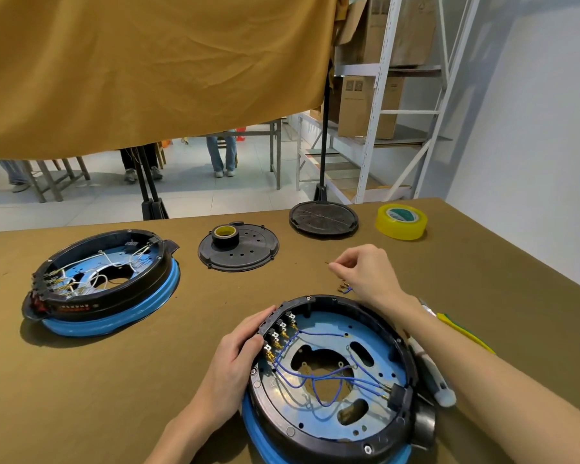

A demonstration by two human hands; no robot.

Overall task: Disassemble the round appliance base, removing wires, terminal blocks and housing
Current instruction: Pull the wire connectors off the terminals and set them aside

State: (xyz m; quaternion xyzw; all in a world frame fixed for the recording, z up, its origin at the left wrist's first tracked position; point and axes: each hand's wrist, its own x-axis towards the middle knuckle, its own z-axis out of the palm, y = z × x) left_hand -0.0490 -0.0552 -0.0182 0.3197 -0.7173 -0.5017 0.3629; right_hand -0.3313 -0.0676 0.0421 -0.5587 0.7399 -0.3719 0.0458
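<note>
Your left hand (238, 353) grips the near-left rim of the round appliance base (335, 376), fingers curled over the black housing beside a row of terminal blocks (280, 333), while the base sits open side up on the olive-covered table (114, 380) directly in front of you. Blue wires (318, 373) loop across its blue inner plate from those terminals to a black connector (399, 396) on the near-right edge. Your right hand (365, 272) hovers beyond the base with its fingertips pinched together; whether they hold something small cannot be told. Just beside that wrist lies a little cluster of loose brass terminals (345, 289). A white-handled tool (432, 373) lies on the table under your right forearm, against the base's right side. Well apart to the left sits a second base (104, 283) strung with white wires. Farther back lie a perforated black cover (245, 252) carrying a black tape roll (225, 236), another dark round cover (323, 218), and a yellow tape roll (401, 221).
</note>
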